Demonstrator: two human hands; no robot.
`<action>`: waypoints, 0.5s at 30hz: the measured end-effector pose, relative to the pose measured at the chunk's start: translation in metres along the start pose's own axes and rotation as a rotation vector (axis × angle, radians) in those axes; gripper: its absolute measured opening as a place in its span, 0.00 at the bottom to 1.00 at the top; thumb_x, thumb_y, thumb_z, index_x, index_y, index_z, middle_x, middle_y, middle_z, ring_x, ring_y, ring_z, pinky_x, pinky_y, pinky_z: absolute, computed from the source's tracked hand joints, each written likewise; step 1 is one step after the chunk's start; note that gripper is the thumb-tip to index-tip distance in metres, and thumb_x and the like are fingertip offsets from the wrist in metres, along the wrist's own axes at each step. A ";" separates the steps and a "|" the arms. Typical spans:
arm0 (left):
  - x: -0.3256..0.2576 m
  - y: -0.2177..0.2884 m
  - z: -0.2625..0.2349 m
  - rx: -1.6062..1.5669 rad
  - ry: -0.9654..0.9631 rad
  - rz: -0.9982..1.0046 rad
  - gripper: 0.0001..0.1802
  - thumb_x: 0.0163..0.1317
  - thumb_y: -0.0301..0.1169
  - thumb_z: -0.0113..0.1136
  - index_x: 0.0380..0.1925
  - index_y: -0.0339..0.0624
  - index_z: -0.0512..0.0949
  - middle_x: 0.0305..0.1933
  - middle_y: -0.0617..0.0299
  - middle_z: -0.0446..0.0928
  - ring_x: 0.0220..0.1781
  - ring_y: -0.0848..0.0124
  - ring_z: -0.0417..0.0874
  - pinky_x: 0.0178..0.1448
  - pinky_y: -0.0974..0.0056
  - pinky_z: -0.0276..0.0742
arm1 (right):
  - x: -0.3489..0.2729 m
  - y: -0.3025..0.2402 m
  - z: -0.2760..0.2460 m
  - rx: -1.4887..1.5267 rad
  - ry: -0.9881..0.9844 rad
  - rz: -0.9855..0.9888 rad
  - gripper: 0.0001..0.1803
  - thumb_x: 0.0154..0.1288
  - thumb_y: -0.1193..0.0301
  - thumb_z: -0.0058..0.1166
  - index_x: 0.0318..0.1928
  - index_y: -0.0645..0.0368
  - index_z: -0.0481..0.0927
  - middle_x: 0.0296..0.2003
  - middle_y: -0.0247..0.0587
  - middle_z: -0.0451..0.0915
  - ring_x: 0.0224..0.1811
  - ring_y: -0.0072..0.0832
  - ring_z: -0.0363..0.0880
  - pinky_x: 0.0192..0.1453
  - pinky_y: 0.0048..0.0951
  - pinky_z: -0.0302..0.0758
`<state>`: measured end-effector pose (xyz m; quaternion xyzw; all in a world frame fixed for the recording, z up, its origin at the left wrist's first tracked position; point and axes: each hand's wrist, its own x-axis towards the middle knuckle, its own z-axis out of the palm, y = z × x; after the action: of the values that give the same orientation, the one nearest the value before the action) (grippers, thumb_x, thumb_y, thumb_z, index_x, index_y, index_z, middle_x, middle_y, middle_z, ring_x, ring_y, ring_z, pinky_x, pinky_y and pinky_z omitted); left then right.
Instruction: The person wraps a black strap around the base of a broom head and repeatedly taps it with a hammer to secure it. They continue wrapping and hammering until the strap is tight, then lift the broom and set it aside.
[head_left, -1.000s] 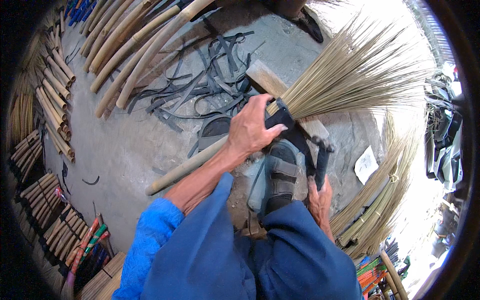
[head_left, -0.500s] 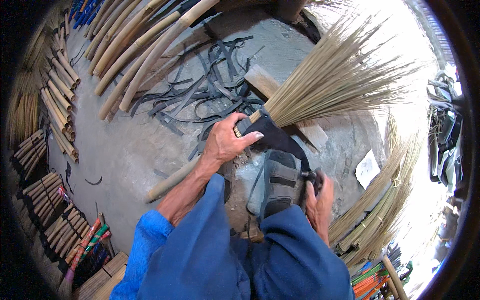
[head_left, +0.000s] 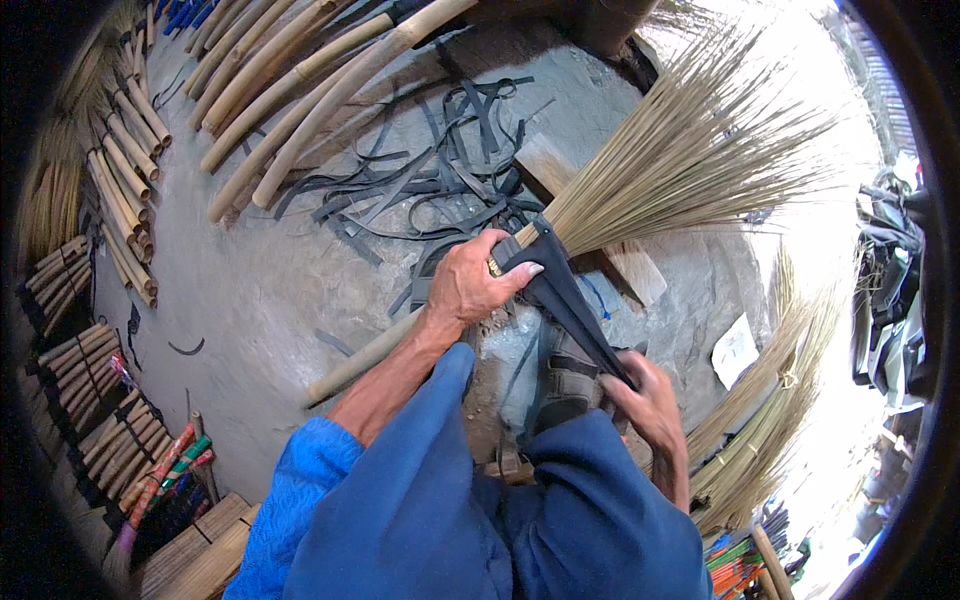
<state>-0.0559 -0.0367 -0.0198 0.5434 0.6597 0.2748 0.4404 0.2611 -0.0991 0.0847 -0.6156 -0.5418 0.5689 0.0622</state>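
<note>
We are gripping a broom (head_left: 640, 190) at its neck, where the pale bristles fan up and away over the grey floor (head_left: 270, 290). Our left hand (head_left: 478, 282) is clenching around that neck. Our right hand (head_left: 645, 400), below the broom, is pulling a black strap (head_left: 570, 305) taut. Loose black strips (head_left: 430, 180) are lying just beyond the broom; bamboo poles (head_left: 290, 110) are lying farther out.

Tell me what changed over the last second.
The left hand slid up the broom handle to the bristle base. The right hand drew the black strap taut down toward the knee. Both kept their grip; the foot stayed put.
</note>
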 end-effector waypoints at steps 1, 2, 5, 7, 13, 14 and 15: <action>-0.001 0.000 0.001 0.019 0.014 0.013 0.39 0.62 0.59 0.80 0.57 0.35 0.85 0.41 0.41 0.90 0.45 0.45 0.94 0.51 0.47 0.87 | -0.023 -0.003 -0.014 0.047 -0.034 0.159 0.23 0.75 0.62 0.70 0.57 0.69 0.85 0.42 0.47 0.89 0.45 0.29 0.85 0.54 0.37 0.82; -0.002 0.001 0.001 0.020 0.012 0.006 0.39 0.62 0.60 0.79 0.57 0.35 0.85 0.42 0.41 0.90 0.46 0.44 0.94 0.53 0.46 0.87 | -0.044 -0.006 -0.023 0.078 -0.046 0.313 0.24 0.75 0.62 0.71 0.59 0.69 0.85 0.43 0.47 0.89 0.45 0.26 0.85 0.54 0.35 0.82; -0.006 0.002 0.001 0.008 0.022 0.006 0.39 0.62 0.60 0.79 0.57 0.36 0.84 0.43 0.40 0.90 0.47 0.43 0.94 0.54 0.45 0.87 | -0.088 -0.018 -0.022 0.134 -0.003 0.412 0.21 0.77 0.64 0.70 0.58 0.68 0.86 0.41 0.45 0.90 0.43 0.25 0.86 0.50 0.34 0.83; -0.007 0.002 0.001 0.016 0.015 -0.001 0.39 0.62 0.60 0.79 0.57 0.36 0.84 0.44 0.40 0.90 0.48 0.42 0.93 0.55 0.44 0.87 | -0.094 -0.028 -0.010 0.023 0.098 0.095 0.19 0.78 0.65 0.69 0.58 0.68 0.87 0.39 0.43 0.90 0.40 0.24 0.85 0.47 0.33 0.82; -0.008 0.000 0.003 0.057 0.056 0.031 0.36 0.63 0.59 0.78 0.55 0.37 0.85 0.46 0.40 0.91 0.50 0.40 0.93 0.56 0.42 0.87 | -0.072 -0.076 0.004 0.025 0.319 -0.055 0.15 0.82 0.68 0.63 0.58 0.67 0.88 0.32 0.36 0.87 0.32 0.20 0.81 0.37 0.27 0.78; -0.008 -0.001 0.004 0.070 0.058 0.022 0.36 0.63 0.59 0.77 0.55 0.38 0.85 0.46 0.40 0.91 0.51 0.39 0.93 0.57 0.42 0.87 | -0.057 -0.084 0.003 0.092 0.321 -0.065 0.15 0.83 0.67 0.62 0.58 0.67 0.87 0.31 0.36 0.86 0.30 0.19 0.80 0.35 0.25 0.77; -0.009 -0.002 0.005 0.068 0.074 0.026 0.35 0.63 0.59 0.77 0.55 0.39 0.85 0.46 0.41 0.91 0.51 0.40 0.93 0.56 0.43 0.87 | -0.043 -0.091 0.003 0.147 0.334 -0.029 0.15 0.83 0.67 0.62 0.59 0.67 0.87 0.31 0.35 0.86 0.29 0.18 0.80 0.33 0.24 0.75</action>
<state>-0.0522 -0.0460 -0.0212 0.5559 0.6776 0.2779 0.3933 0.2142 -0.0958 0.1742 -0.6874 -0.4897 0.4960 0.2043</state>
